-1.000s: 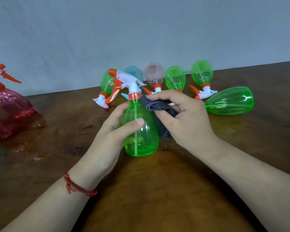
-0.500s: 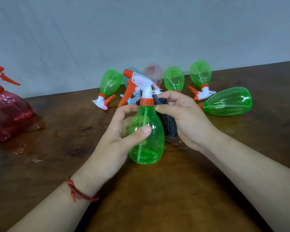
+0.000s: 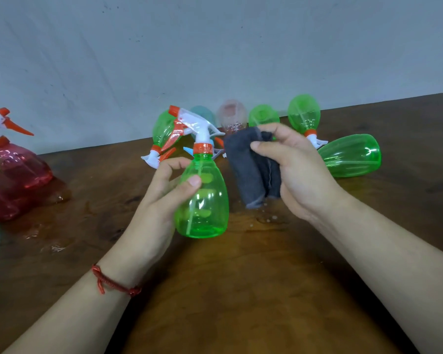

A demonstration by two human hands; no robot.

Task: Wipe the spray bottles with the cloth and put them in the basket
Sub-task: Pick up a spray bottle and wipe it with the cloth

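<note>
**Cloth held just clear of the bottle**

The left hand point(image 3: 164, 190) curls round the upright green spray bottle point(image 3: 205, 200). Just beside it, not touching, the right hand point(image 3: 299, 169) pinches the folded grey cloth point(image 3: 251, 169). I'd wipe neck to base, turning the bottle; no basket in sight

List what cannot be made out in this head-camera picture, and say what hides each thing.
1. Basket: nowhere in the head view; outside the frame.
2. Red bottles: cut off by the left edge.
3. Blue bottle: mostly hidden behind the sprayer of the held green bottle.
4. Pale pink bottle: blurred, its neck hidden by the cloth in the right hand.
</note>
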